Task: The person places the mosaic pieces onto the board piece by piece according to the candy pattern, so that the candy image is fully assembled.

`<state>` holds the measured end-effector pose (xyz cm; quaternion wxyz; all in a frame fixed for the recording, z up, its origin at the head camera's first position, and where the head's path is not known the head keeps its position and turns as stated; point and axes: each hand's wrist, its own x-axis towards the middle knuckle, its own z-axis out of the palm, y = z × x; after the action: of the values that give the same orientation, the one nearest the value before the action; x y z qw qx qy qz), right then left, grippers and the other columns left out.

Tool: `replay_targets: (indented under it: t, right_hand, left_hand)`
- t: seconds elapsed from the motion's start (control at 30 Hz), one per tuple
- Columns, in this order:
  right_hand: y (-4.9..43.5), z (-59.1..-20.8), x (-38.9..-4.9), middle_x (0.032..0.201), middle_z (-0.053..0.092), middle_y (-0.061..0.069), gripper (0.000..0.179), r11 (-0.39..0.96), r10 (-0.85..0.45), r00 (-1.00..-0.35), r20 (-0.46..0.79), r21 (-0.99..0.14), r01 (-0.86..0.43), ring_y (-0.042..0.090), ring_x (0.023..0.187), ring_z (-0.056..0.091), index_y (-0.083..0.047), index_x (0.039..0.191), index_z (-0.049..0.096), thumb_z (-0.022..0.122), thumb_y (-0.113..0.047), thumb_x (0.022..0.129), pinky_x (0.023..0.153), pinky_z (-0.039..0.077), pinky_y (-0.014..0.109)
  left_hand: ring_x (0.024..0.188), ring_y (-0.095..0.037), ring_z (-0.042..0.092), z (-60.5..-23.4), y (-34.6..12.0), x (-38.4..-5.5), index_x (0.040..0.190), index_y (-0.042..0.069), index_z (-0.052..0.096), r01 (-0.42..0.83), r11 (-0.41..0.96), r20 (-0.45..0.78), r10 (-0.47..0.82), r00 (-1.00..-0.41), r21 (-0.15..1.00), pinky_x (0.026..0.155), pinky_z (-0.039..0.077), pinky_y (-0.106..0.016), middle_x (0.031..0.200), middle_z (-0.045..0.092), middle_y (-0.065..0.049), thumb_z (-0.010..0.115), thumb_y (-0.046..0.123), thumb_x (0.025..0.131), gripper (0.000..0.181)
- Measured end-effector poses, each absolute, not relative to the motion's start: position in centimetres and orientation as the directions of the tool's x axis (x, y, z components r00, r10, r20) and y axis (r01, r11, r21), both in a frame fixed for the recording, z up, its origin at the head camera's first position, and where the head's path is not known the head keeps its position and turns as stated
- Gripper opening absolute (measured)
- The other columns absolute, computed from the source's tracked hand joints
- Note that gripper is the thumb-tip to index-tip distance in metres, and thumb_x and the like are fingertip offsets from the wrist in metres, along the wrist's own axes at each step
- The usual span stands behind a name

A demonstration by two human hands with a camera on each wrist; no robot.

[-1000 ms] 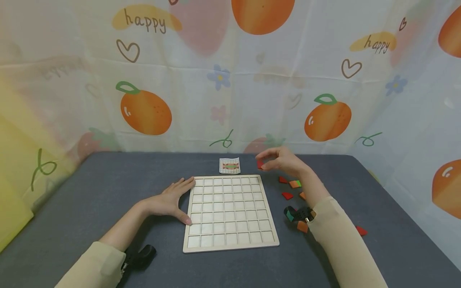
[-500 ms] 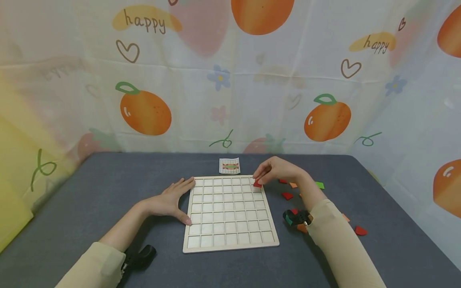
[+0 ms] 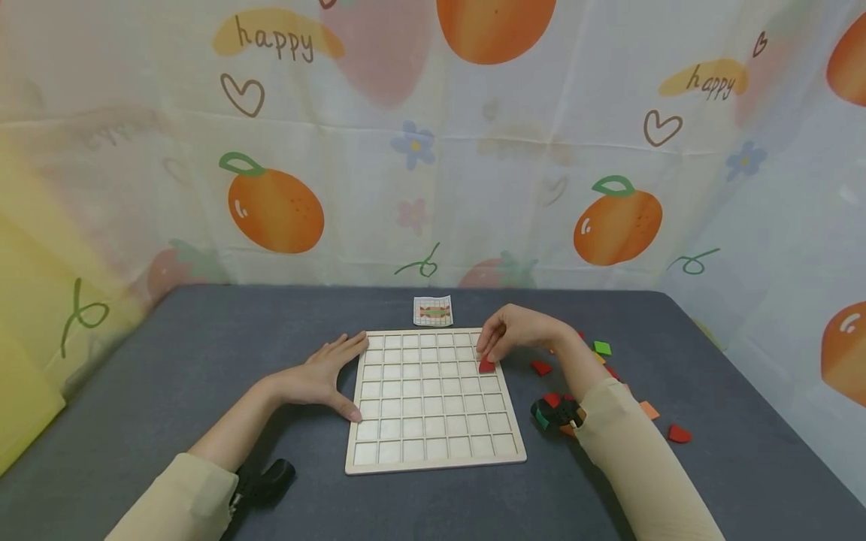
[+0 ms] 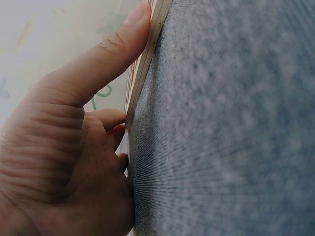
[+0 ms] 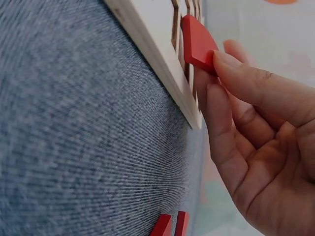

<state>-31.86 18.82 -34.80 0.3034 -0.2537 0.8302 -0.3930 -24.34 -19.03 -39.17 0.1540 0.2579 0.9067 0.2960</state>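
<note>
I am in a curtained-off tabletop nook; whether it belongs to a home or a studio, I cannot tell. White cloth (image 3: 487, 188) hangs at the far side and on the right, printed with oranges (image 3: 276, 210), hearts (image 3: 242, 95) and "happy" lettering (image 3: 275, 39). Yellow fabric (image 3: 27, 338) shows left of my dark, woven-topped bench (image 3: 135, 383).

All views share the board (image 3: 433, 406)

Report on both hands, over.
Left hand touching pale wooden grid board, left side. Right hand pinching flat red curved-edged piece at board's right column. No obstruction visible.
</note>
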Motion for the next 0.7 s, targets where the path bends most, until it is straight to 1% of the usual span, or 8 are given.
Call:
replay_targets:
  t: [0.27,0.47,0.7]
  right_hand:
    - [18.72,-34.72,-31.65,0.091,0.077,0.003,0.024,0.58,-0.648,-0.693,-0.316,-0.794,-0.181,0.01,0.078,0.07,0.006,0.105,0.072,0.075,0.002,0.082,0.078,0.058,0.028]
    - [18.71,-34.84,-31.65,0.085,0.076,0.002,0.023,0.582,-0.655,-0.689,-0.311,-0.789,-0.197,0.01,0.075,0.069,0.005,0.103,0.072,0.076,0.001,0.081,0.077,0.058,0.028]
    - [18.59,-35.05,-31.63,0.084,0.075,0.0,0.022,0.579,-0.661,-0.681,-0.315,-0.791,-0.196,0.01,0.074,0.069,0.006,0.1,0.072,0.076,0.002,0.08,0.076,0.057,0.027]
  left_hand:
    - [0.153,-0.049,-0.001,-39.21,-19.05,-24.45,0.158,0.002,0.016,0.382,0.688,-0.124,0.564,-0.816,0.617,0.119,0.002,-0.071,0.168,0.007,-0.019,0.087,0.047,0.067,0.124]
    - [0.153,-0.048,-0.001,-39.23,-19.09,-24.49,0.158,0.002,0.016,0.383,0.689,-0.124,0.565,-0.816,0.615,0.119,0.002,-0.07,0.168,0.006,-0.018,0.087,0.048,0.068,0.124]
    - [0.153,-0.049,-0.002,-39.21,-19.14,-24.43,0.158,0.002,0.016,0.383,0.688,-0.128,0.567,-0.813,0.617,0.119,0.002,-0.071,0.168,0.006,-0.019,0.087,0.048,0.068,0.124]
